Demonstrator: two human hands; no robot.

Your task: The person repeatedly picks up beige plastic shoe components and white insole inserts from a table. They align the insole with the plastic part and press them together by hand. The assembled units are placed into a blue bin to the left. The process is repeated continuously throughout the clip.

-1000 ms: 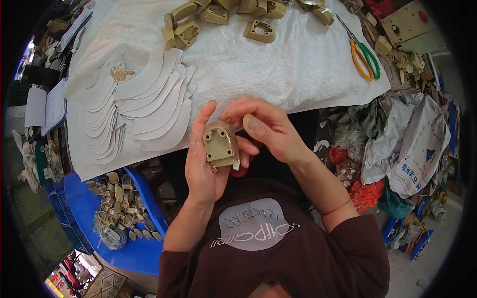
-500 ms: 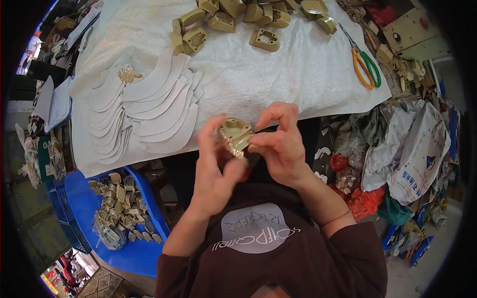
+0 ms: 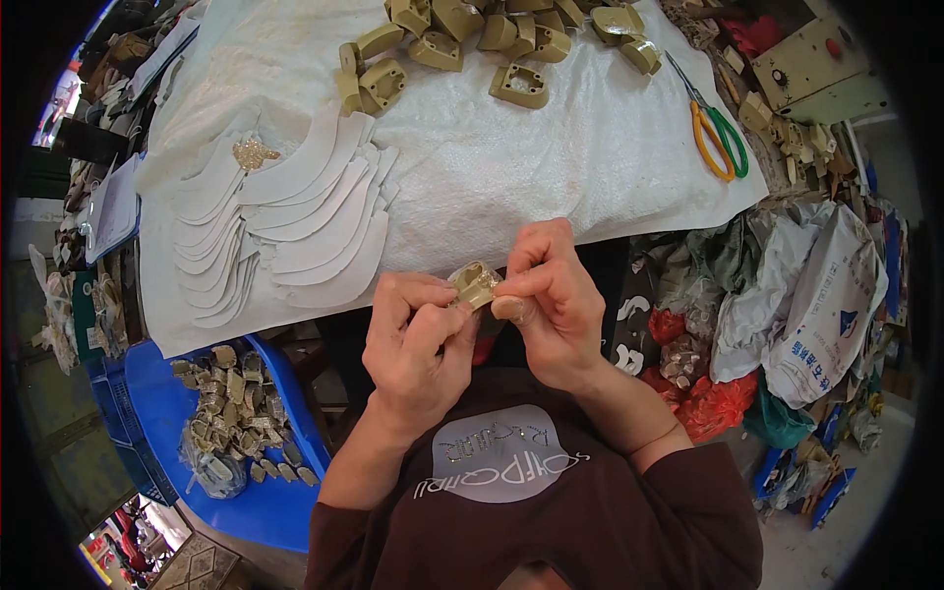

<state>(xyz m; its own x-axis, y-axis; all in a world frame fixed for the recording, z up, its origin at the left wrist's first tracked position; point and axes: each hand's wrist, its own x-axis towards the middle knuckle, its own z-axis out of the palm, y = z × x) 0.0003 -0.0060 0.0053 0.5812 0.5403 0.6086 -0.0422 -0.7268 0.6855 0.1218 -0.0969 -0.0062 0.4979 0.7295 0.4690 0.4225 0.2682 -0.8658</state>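
Both hands meet over my lap, just off the table's near edge, around a small olive-gold shoe heel [image 3: 476,284] with glittery gold covering along one side. My left hand [image 3: 418,334] pinches its left side between thumb and fingers. On the other side, my right hand [image 3: 553,295] is closed with thumb and forefinger at the glittery edge. Fingers hide part of the heel. Beyond, on the white-covered table [image 3: 462,187], overlapping curved white pieces [image 3: 324,226] lie to the left. A glittery gold scrap [image 3: 254,153] rests on top of them.
Several bare olive heels [image 3: 519,86] are piled at the far side of the table. Scissors [image 3: 721,138] with orange and green handles lie at the right. A blue chair [image 3: 236,506] at lower left bears heaped gold pieces [image 3: 231,398]. Plastic bags [image 3: 821,305] crowd the right.
The heel has turned and come slightly lower between my hands. My left hand's fingers have shifted from spread around it to a pinch; my right hand's fingers have closed at its glittery edge.
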